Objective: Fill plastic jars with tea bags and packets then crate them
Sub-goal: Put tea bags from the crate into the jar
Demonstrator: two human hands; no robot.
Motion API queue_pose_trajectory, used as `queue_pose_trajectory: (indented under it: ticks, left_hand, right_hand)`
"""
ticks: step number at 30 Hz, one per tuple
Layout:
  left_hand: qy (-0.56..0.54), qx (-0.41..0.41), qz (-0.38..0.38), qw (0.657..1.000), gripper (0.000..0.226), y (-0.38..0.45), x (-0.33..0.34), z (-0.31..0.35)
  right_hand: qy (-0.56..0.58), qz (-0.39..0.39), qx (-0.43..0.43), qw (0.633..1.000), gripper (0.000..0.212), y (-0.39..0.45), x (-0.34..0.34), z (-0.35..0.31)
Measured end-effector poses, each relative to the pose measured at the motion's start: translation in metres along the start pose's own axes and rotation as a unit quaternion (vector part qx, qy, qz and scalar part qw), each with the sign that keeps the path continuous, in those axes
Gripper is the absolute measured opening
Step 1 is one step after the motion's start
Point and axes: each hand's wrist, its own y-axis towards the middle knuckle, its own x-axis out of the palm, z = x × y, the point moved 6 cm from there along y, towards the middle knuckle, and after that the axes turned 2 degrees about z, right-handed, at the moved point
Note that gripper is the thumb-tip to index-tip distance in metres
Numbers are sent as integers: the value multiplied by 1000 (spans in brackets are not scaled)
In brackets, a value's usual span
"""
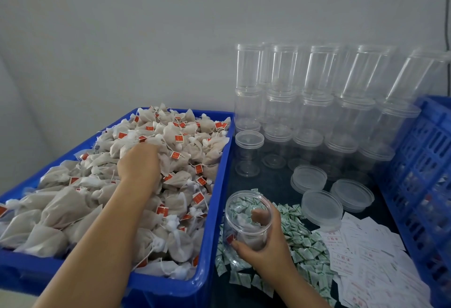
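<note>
Left hand (139,163) reaches forward, arm outstretched, fingers buried in the tea bags (185,141) — grip unclear — while the right hand (266,246) clasps a tilted jar (246,222) beside it.

Plastic, mesh and paper in front of you

Your jar (247,224) is clear, glossy plastic, like the stacked jars (314,102); the lids (321,207) look frosted and smooth. The tea bags (170,151) are matt, gauzy cloth with red paper tags. The bin (214,210) is smooth blue plastic, the crate (424,161) latticed. Packets (302,239) look slightly shiny; slips (366,259) are matt paper.
</note>
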Motion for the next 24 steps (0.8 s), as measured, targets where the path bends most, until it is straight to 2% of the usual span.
queue_pose_trajectory:
  ticks: [4,11,13,17,24]
  left_hand:
    - [-25,28,57,998,10,-2,-10,4]
    - [-151,127,101,975,21,-11,-31,28]
    - [-178,163,74,968,28,-13,-35,39]
    - [-267,224,-34,937,34,-24,-39,64]
    - [-321,321,-182,872,13,-71,-31,101]
  right_hand:
    - [-3,1,3,1000,98,0,-1,0]
    - [4,1,3,1000,92,1,0,-4]
    - [10,-5,3,1000,91,0,0,-5]
    - [9,-7,8,1000,92,0,1,-5]
    - [2,-4,3,1000,93,1,1,-1]
